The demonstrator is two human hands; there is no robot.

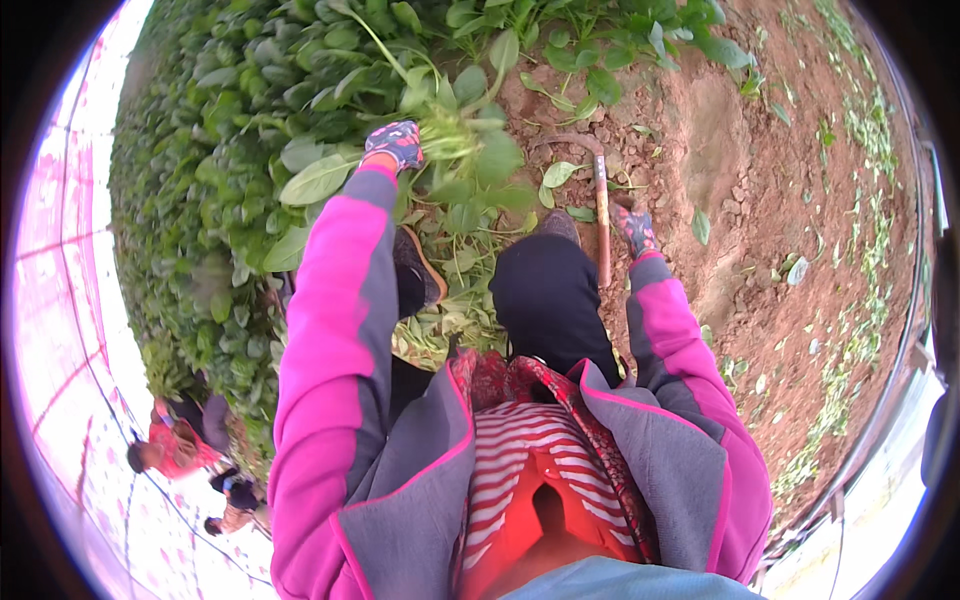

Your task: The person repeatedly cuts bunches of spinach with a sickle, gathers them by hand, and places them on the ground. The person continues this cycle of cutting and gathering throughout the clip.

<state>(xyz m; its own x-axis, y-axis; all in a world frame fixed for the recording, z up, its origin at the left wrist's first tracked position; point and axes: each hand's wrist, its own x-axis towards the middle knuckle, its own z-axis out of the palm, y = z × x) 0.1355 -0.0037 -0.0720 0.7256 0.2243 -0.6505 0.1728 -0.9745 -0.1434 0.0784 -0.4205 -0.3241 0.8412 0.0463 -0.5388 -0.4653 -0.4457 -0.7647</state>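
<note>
My left hand [395, 147], in a dark glove with a pink flower pattern, is closed around the stems of a bunch of leafy greens [455, 140]. Its oval green leaves fan out to the right and away from me, partly blurred. On the soil between my hands lies a sickle [602, 220], its curved blade at the far end and its wooden handle toward me. Just right of that handle is my right hand [636, 232], gloved alike and soiled brown at the fingertips. It sits low over the soil, apart from the sickle, and its fingers are too indistinct to read.
A dense bed of leafy plants [220, 150] fills the left and far side. Loose leaves [465, 260] litter the ground around my shoes [420, 265]. Bare brown soil [745, 170] stretches right, with a strip of scattered leaves. Two people [180, 448] are at the lower left.
</note>
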